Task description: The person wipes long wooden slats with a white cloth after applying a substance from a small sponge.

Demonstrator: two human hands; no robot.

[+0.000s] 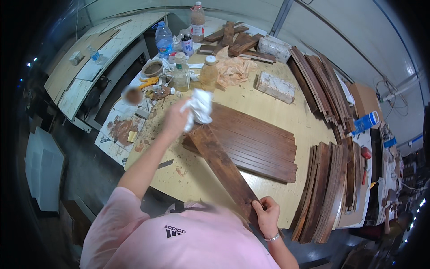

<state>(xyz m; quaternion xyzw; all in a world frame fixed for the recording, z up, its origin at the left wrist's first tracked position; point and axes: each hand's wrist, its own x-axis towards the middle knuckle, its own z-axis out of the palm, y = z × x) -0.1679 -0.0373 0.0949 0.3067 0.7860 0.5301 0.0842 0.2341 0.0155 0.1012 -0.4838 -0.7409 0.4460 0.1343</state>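
My left hand (175, 117) is closed on a crumpled white cloth (200, 106), just above the far end of a dark brown wooden board (222, 163). Blur on the hand hides whether the cloth touches the wood. The near end of that board is gripped by my right hand (268, 216), thumb on top. It slants from the middle of the table toward my right side, its far end lying over a row of brown boards (251, 141) set side by side. A small flat dark strip (165, 164) lies to the left of the board.
Stacked boards stand at the right, near (320, 193) and far (320, 87). A white-wrapped block (275, 87) sits behind the row. Jars (208, 73), bottles (164, 40), a bowl (153, 68) and a peach-coloured cloth (235, 67) crowd the back left. A blue jug (365, 123) is at right.
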